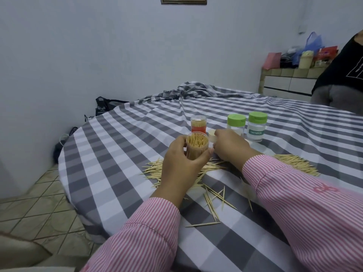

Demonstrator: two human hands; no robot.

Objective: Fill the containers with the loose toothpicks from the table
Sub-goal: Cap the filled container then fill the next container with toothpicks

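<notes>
My left hand [181, 160] grips a clear round container [197, 145] packed with upright toothpicks, its top open. My right hand [230, 147] is just to its right, fingers curled round a small cream lid [212, 135] beside the container's rim. Loose toothpicks [213, 199] lie scattered on the checked tablecloth under and in front of my hands, with another heap [298, 163] behind my right sleeve. Behind stand a closed clear container with red-tipped toothpicks [198, 124] and two green-lidded jars [236, 124] [257, 126], one labelled TOOTHPICK.
The grey-and-white checked cloth [117, 154] covers a round table, bunched up at the far side. A person in a black top [341, 75] stands at the right edge. A tiled shelf with bags [306, 57] is at the back right. Tiled floor and bags lie left.
</notes>
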